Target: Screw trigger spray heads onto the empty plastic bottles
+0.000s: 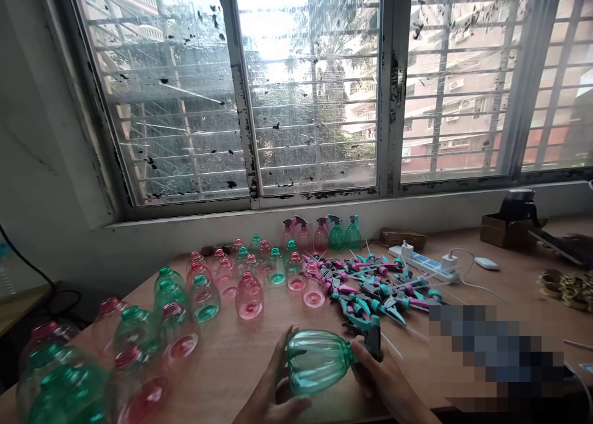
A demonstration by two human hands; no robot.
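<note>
A clear green plastic spray bottle (317, 361) lies on its side in the air above the table's near edge, its neck pointing right. My left hand (280, 384) is wrapped around the bottle's base end. At the neck, my right hand (377, 368) grips the collar of a black and green trigger sprayer head (372, 337), which sits against the bottle's mouth. How far the head is threaded on, I cannot tell. Just beyond my right hand lies a pile of pink, green and black sprayer heads (365, 282) with white dip tubes.
Several pink and green open bottles (250, 297) stand across the left and middle of the wooden table (222, 362). Bottles with heads fitted (336, 235) line the wall. A power strip (426, 264), a cardboard box (504, 229) and a pixelated dark area (500, 350) are at right.
</note>
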